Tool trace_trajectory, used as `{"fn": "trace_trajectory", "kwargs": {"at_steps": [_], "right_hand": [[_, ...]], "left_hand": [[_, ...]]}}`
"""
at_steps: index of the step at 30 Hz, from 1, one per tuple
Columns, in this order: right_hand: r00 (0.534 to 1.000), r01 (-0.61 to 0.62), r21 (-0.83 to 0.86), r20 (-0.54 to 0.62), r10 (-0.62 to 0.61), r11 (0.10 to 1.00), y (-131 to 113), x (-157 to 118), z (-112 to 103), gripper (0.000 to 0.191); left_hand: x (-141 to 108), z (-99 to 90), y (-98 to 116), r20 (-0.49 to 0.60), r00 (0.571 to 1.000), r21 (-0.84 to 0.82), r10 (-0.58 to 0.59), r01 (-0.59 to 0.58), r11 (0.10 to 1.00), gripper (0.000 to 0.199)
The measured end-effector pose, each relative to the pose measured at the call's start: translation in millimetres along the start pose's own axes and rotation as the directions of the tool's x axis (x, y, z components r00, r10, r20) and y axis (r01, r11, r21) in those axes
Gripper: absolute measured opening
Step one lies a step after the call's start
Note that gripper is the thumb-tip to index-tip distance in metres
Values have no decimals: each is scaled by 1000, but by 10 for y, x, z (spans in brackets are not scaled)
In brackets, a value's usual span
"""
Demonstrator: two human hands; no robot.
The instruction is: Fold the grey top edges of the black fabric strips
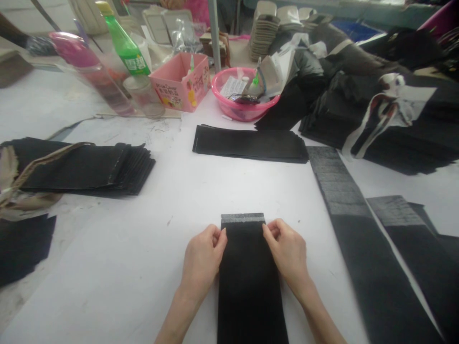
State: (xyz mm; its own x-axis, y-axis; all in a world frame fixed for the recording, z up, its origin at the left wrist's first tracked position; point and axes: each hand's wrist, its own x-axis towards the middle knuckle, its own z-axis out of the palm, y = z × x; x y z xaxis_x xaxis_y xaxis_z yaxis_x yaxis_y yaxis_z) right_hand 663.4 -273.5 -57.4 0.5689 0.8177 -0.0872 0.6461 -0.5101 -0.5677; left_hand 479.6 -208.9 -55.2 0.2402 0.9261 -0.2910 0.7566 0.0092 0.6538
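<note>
A long black strip of sheet material point(247, 282) lies lengthwise in front of me, with a greyish band across its far end. My left hand point(205, 248) pinches its left edge just below that band. On the opposite edge, my right hand point(287, 246) grips it between thumb and fingers at about the same height. The strip's near end runs out of view at the bottom. To the right, a row of overlapping black strips point(369, 258) shows similar grey far ends. Beyond my hands lies a short stack of black rectangular pieces point(251, 143).
At left sits a pile of black pieces point(79, 165) with a tan strap. A tied black bundle point(387, 124) stands back right. Along the back are a pink basin point(244, 112), a pink box point(179, 86), a glass jar point(143, 98) and a green bottle point(124, 43).
</note>
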Motion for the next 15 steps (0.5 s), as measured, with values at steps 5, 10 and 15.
{"fn": "trace_trajectory", "kwargs": {"at_steps": [5, 10, 15], "right_hand": [[1000, 1, -8, -9, -1, 1000, 1, -5, 6, 22], [1000, -1, 8, -6, 1, 1000, 0, -19, -1, 22], [1000, 0, 21, -4, 0, 1000, 17, -15, 9, 23]], "left_hand": [[4, -2, 4, -2, 1000, 4, 3, -3, 1000, 37], [-1, 6, 3, -13, 1000, 14, 14, -14, 1000, 38], [-10, 6, -1, -14, 1000, 3, 11, -11, 1000, 39]]}}
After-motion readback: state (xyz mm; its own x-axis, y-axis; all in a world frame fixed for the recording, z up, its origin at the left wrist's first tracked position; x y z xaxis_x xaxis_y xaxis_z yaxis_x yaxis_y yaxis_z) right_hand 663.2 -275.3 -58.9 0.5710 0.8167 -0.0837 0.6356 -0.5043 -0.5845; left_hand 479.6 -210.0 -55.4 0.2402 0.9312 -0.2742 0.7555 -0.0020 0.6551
